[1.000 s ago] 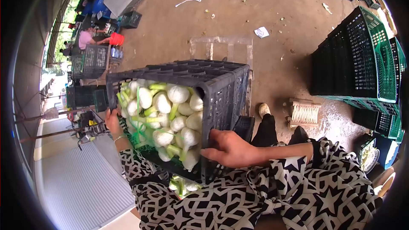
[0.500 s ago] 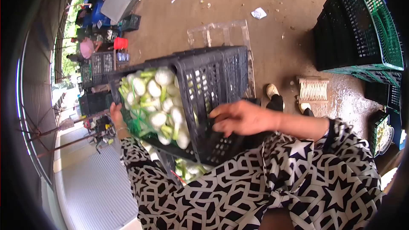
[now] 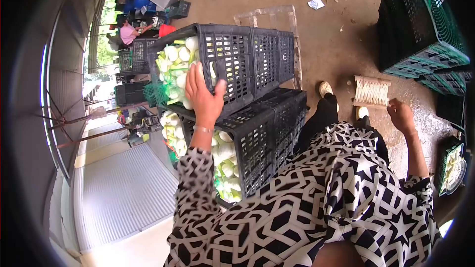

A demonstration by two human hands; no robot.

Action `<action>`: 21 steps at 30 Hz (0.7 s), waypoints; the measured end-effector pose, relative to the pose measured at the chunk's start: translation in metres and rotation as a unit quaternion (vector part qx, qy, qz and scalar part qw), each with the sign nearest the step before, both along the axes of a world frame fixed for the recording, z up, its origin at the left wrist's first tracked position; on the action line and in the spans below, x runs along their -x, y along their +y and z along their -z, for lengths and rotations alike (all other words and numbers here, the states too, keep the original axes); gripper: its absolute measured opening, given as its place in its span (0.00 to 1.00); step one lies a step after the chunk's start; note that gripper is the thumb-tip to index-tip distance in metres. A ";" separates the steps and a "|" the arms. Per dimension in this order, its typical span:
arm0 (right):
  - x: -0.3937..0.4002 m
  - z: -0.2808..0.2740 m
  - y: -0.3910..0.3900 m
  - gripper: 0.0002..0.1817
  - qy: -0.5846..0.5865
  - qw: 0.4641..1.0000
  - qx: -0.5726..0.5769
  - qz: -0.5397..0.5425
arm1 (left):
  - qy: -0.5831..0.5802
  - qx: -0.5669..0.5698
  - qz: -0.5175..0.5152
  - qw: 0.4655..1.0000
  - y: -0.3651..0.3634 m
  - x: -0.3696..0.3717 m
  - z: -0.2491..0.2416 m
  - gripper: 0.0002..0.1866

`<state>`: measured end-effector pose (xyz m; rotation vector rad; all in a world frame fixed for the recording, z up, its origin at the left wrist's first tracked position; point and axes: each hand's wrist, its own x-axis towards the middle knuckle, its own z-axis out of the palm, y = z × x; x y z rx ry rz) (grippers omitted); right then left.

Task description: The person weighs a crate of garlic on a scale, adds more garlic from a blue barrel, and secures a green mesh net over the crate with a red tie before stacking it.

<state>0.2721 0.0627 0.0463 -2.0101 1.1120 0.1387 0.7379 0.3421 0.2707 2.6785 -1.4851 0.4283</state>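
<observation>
My left hand (image 3: pixel 203 98) lies with fingers stretched and thumb apart against the rim of an upper black plastic crate (image 3: pixel 228 69). White bulb vegetables (image 3: pixel 171 53) with green stalks fill that crate, and green netting (image 3: pixel 155 94) hangs from its side. Below and nearer to me stands another black crate (image 3: pixel 255 143), with more bulbs (image 3: pixel 226 168) showing. My right hand (image 3: pixel 401 116) hangs away from the crates, its fingers loosely bent and nothing visible in it. In view it is nearest a flat wooden winder of pale cord (image 3: pixel 372 92) on the floor.
Tall stacked dark crates with green rims (image 3: pixel 420 49) stand at the right. A wooden pallet (image 3: pixel 295 29) lies behind the crates. Another person (image 3: pixel 128 33) is at the far left near a red bucket (image 3: pixel 166 30). A small crate (image 3: pixel 450 165) sits at the lower right.
The upper crate has settled level on the stack. My left hand has moved from its far side to the near rim. My right hand has left the crate and swung to the right.
</observation>
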 end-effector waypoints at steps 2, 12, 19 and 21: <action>0.013 0.006 0.015 0.16 0.012 1.000 -0.016 -0.001 | -0.011 0.005 -0.002 1.000 0.004 -0.009 0.007 0.37; -0.017 0.032 0.015 0.14 -0.041 0.979 0.012 -0.198 | -0.159 0.002 -0.108 0.981 0.016 0.005 0.003 0.29; 0.075 0.042 -0.009 0.23 -0.026 0.998 0.031 0.042 | -0.090 0.046 -0.113 0.988 0.009 0.005 -0.008 0.29; 0.102 0.025 -0.016 0.26 -0.094 0.971 -0.087 0.203 | -0.079 0.056 -0.116 0.989 0.007 0.013 -0.013 0.28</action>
